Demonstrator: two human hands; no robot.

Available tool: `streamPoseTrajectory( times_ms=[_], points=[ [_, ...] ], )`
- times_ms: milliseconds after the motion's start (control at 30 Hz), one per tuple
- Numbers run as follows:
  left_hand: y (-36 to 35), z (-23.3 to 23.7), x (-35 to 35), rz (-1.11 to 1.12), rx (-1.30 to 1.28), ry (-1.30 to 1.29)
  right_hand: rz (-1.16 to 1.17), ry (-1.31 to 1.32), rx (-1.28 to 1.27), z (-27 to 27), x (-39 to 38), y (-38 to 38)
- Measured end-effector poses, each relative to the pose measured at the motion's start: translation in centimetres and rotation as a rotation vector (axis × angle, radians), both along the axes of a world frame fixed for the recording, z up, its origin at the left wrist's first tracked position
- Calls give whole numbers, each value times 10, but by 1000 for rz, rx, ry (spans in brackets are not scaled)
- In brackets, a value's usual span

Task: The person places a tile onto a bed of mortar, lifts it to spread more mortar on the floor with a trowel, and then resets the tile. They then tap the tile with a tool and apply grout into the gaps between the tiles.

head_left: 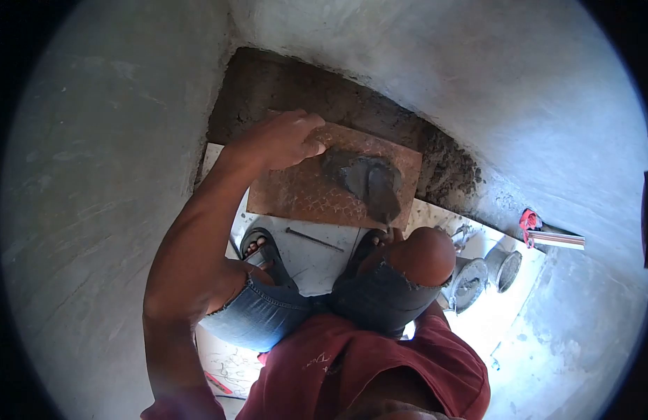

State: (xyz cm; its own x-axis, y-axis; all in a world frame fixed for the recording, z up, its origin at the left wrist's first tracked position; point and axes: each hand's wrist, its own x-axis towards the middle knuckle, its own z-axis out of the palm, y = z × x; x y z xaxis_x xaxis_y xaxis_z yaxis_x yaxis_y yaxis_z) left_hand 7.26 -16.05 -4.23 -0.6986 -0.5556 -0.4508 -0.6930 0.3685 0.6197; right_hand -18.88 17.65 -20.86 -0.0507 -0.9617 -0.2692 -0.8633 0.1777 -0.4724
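Observation:
My left hand (pixel 289 140) grips the top left edge of a brown tile (pixel 296 192), which is tilted up with its ribbed back facing me. A lump of grey mortar (pixel 341 171) lies on the tile's right half. A trowel (pixel 380 192) rests its blade in the mortar, handle pointing down toward my right knee. Only a few fingers of my right hand (pixel 389 236) show at the knee, closed around the trowel's handle. The rest of that hand is hidden behind the knee.
A dark mortar bed (pixel 380 115) fills the floor corner behind the tile, between grey plastered walls (pixel 93 175). A thin metal rod (pixel 314 239) lies on the white floor tile between my sandalled feet. Two metal bowls (pixel 478 276) and a red-handled tool (pixel 529 224) sit at the right.

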Motion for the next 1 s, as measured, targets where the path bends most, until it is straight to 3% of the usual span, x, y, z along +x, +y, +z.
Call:
streamPoseTrajectory(
  times_ms=[500,1000],
  points=[
    [-3,-31,-18,-87,-115,82,-177,14,139,-3,-47,-16],
    [-3,-29,-13,-44,-82,127,-615,-111,462,-31,-79,-24]
  ],
)
